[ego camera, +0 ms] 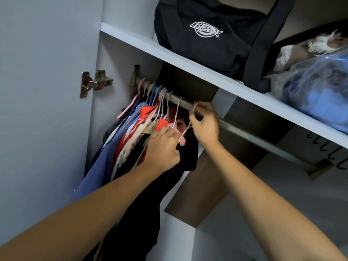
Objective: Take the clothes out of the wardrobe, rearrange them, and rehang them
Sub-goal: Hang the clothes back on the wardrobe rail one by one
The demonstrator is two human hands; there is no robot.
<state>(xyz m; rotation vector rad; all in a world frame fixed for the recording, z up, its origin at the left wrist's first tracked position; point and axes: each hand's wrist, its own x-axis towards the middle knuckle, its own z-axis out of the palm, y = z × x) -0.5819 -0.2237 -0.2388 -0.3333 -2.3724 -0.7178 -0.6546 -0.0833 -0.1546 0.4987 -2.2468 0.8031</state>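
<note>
- A pale pink hanger (185,131) carrying a dark garment (165,187) is being handled at the right end of the row of clothes (130,136) bunched toward the left of the wardrobe rail (233,129).
- The hanger's hook is pinched by the right hand (204,125), fingers curled at the rail; whether the hook sits over the rail or just off it cannot be told.
- The hanger's shoulder and the dark fabric are gripped by the left hand (162,148), fingers curled, touching the neighbouring red and olive garments.
- The step is judged to be seating or lifting this hook; it is best done with the hook kept upright and guided squarely over the rail.
- The garment's weight should be borne from below by the left hand, so that the thin hook is not twisted.
- Adjacent hooks lie close, so snagging is a risk; a gap should be kept.
- A black bag (212,34) rests on the shelf (131,39) above.
</note>
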